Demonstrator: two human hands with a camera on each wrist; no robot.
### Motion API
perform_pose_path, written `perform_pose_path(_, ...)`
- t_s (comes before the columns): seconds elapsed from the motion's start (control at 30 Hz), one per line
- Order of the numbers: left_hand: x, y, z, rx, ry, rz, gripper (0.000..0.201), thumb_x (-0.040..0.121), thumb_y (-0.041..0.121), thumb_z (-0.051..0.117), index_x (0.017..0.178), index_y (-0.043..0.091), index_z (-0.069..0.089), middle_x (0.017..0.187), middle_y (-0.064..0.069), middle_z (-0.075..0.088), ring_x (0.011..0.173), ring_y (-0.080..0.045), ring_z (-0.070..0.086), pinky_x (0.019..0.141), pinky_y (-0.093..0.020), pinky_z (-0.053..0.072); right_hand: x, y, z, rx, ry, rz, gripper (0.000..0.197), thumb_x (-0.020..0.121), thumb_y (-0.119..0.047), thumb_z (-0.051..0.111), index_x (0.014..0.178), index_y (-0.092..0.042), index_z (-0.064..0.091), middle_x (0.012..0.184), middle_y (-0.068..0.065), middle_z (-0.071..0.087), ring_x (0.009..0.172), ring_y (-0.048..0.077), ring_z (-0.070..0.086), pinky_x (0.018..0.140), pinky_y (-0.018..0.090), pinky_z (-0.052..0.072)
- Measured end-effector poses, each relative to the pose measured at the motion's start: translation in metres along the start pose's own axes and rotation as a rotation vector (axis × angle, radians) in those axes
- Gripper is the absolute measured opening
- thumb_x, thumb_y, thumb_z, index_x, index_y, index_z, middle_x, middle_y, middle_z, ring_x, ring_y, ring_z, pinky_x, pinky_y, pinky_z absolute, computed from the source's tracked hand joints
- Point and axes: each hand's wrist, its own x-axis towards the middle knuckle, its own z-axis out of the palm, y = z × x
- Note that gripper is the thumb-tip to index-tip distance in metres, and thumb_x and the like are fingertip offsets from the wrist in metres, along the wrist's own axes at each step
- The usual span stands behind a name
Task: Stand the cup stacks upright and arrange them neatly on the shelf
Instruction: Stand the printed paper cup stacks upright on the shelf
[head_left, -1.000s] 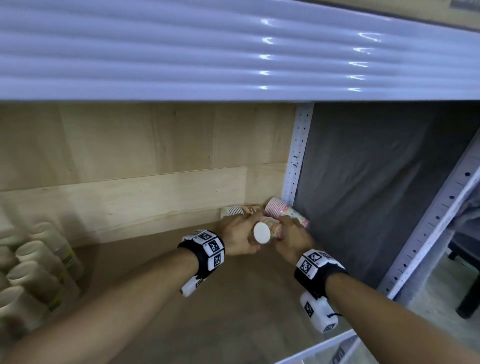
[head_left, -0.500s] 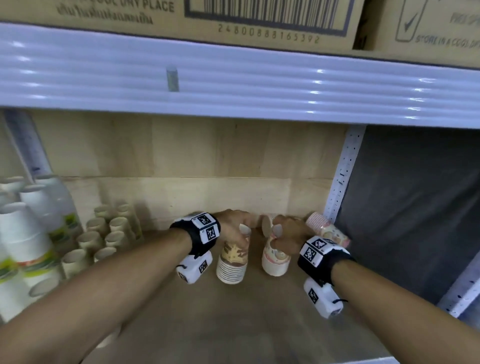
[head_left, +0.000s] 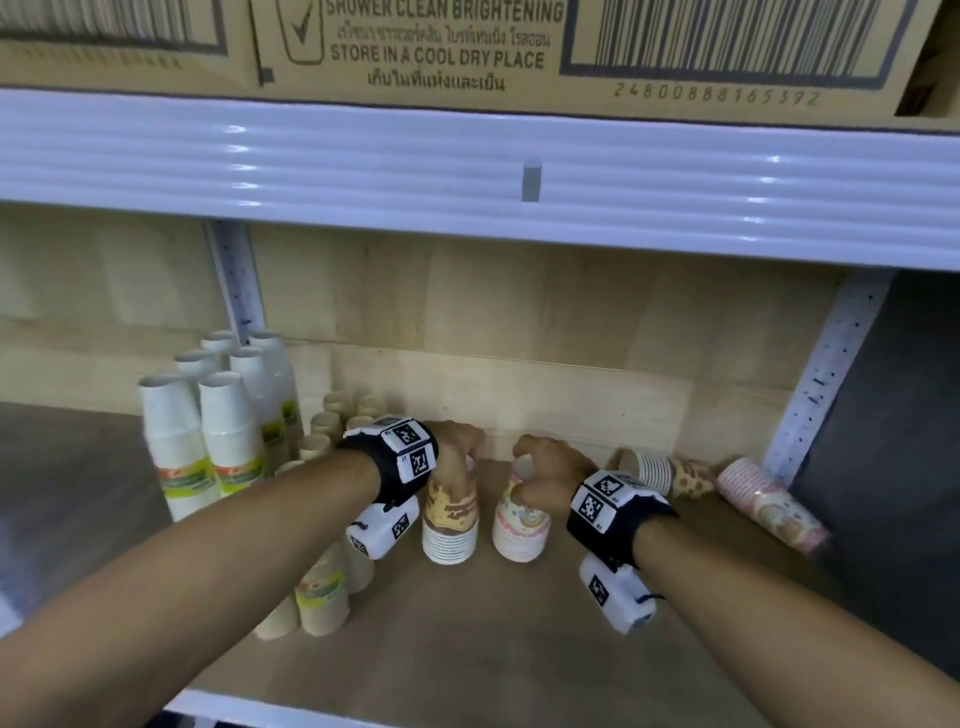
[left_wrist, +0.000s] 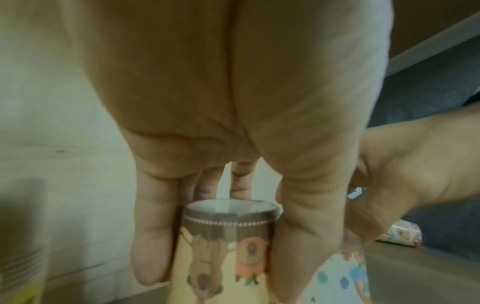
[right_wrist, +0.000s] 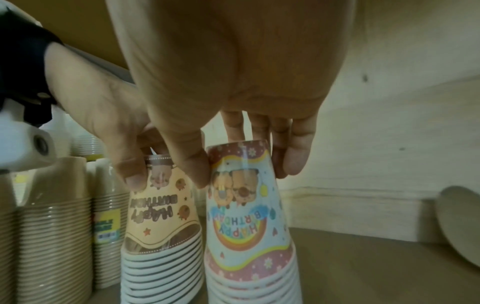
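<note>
Two upside-down party cup stacks stand side by side on the wooden shelf (head_left: 519, 634). My left hand (head_left: 460, 467) grips the top of the yellow-brown stack (head_left: 449, 525) (left_wrist: 223, 253), thumb on one side and fingers (left_wrist: 150, 257) on the other. My right hand (head_left: 524, 470) (right_wrist: 241, 164) grips the top of the pink-blue rainbow stack (head_left: 519, 530) (right_wrist: 246, 216) the same way. To the right, a brown-patterned stack (head_left: 670, 475) and a pink stack (head_left: 769, 504) lie on their sides by the back wall.
Tall white cup stacks (head_left: 228, 431) stand at the left, with plain beige stacks (head_left: 322, 587) (right_wrist: 52, 226) just left of my left wrist. A white upper shelf (head_left: 467, 171) carries cardboard boxes overhead. A perforated upright (head_left: 826, 374) bounds the right side.
Both hands lifted the two stacks out of the back right corner, turned them upright and brought them left beside the beige stacks. The head view shifted left and up.
</note>
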Motion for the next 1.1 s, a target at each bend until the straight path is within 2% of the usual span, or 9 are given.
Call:
perform_pose_path(0.07, -0.002, -0.010, 0.005, -0.006, 0.053, -0.004, 0.040, 0.084, 0.008, 0.072, 0.104, 0.025, 0.042, 0.101, 0.002, 0.048, 0.086, -0.016, 0.047, 0.063, -0.014, 0.045, 0.004, -0.012, 0.004, 0.017, -0.009, -0.031, 0.054, 0.080, -0.021, 0.068, 0.131, -0.016, 0.051, 0.131, 0.010, 0.057, 0.115, 0.027, 0.058, 0.088, 0.033, 0.051)
perform_pose_path(0.13, -0.006, -0.017, 0.007, -0.023, 0.074, -0.013, 0.042, 0.082, 0.012, 0.075, 0.103, 0.026, 0.042, 0.102, 0.003, 0.052, 0.088, -0.014, 0.051, 0.079, -0.022, 0.048, 0.007, -0.021, 0.008, 0.019, -0.012, -0.059, 0.055, 0.081, -0.020, 0.068, 0.132, -0.016, 0.051, 0.131, 0.009, 0.058, 0.115, 0.026, 0.058, 0.087, 0.032, 0.052)
perform_pose_path(0.23, -0.011, -0.025, 0.010, -0.043, 0.057, -0.030, 0.042, 0.082, 0.011, 0.076, 0.103, 0.026, 0.043, 0.103, 0.003, 0.055, 0.088, -0.014, 0.054, 0.084, -0.028, 0.051, 0.012, -0.032, 0.015, 0.029, -0.025, -0.092, 0.058, 0.082, -0.020, 0.068, 0.137, -0.019, 0.049, 0.132, 0.004, 0.059, 0.116, 0.024, 0.059, 0.081, 0.026, 0.048)
perform_pose_path(0.63, -0.013, -0.039, 0.020, -0.093, 0.071, -0.031, 0.046, 0.081, 0.010, 0.077, 0.106, 0.027, 0.042, 0.103, 0.004, 0.051, 0.091, -0.012, 0.050, 0.079, -0.023, 0.042, 0.025, -0.041, 0.030, 0.098, -0.051, -0.143, 0.046, 0.077, -0.017, 0.072, 0.121, -0.018, 0.057, 0.118, 0.003, 0.063, 0.109, 0.024, 0.062, 0.073, 0.024, 0.042)
perform_pose_path(0.73, -0.012, -0.039, 0.019, -0.089, 0.053, -0.038, 0.048, 0.080, 0.010, 0.078, 0.121, 0.022, 0.055, 0.104, 0.003, 0.052, 0.092, -0.012, 0.051, 0.079, -0.022, 0.042, 0.027, -0.038, 0.031, 0.115, -0.045, -0.139, 0.045, 0.077, -0.018, 0.072, 0.120, -0.018, 0.058, 0.117, 0.003, 0.063, 0.109, 0.025, 0.062, 0.073, 0.026, 0.045)
perform_pose_path(0.83, -0.010, -0.036, 0.015, -0.045, 0.000, -0.057, 0.048, 0.078, 0.011, 0.079, 0.122, 0.009, 0.060, 0.111, -0.003, 0.059, 0.099, -0.016, 0.057, 0.082, -0.028, 0.048, 0.026, -0.035, 0.032, 0.111, -0.044, -0.133, 0.063, 0.079, -0.021, 0.072, 0.137, -0.020, 0.048, 0.133, 0.007, 0.058, 0.120, 0.028, 0.058, 0.086, 0.031, 0.051)
perform_pose_path(0.9, -0.010, -0.036, 0.009, -0.053, -0.014, -0.060, 0.046, 0.079, 0.011, 0.077, 0.122, 0.011, 0.059, 0.118, -0.005, 0.060, 0.103, -0.020, 0.060, 0.082, -0.028, 0.050, 0.025, -0.033, 0.030, 0.120, -0.067, -0.135, 0.074, 0.080, -0.023, 0.073, 0.146, -0.021, 0.038, 0.140, 0.009, 0.053, 0.123, 0.030, 0.056, 0.092, 0.034, 0.051)
perform_pose_path(1.03, -0.007, -0.037, -0.008, -0.046, 0.059, -0.042, 0.047, 0.081, 0.017, 0.076, 0.124, 0.016, 0.059, 0.123, -0.002, 0.061, 0.102, -0.018, 0.060, 0.076, -0.024, 0.046, 0.029, -0.020, 0.022, 0.136, -0.076, -0.131, 0.075, 0.073, -0.030, 0.078, 0.139, -0.023, 0.042, 0.132, 0.008, 0.059, 0.118, 0.029, 0.059, 0.094, 0.041, 0.052)
perform_pose_path(1.1, 0.000, -0.035, -0.017, -0.072, 0.069, -0.052, 0.043, 0.079, 0.022, 0.077, 0.118, 0.019, 0.058, 0.123, 0.000, 0.055, 0.107, -0.020, 0.056, 0.078, -0.028, 0.045, 0.029, -0.010, 0.016, 0.124, -0.073, -0.095, 0.089, 0.071, -0.034, 0.079, 0.148, -0.024, 0.033, 0.143, 0.006, 0.051, 0.127, 0.026, 0.053, 0.101, 0.040, 0.047)
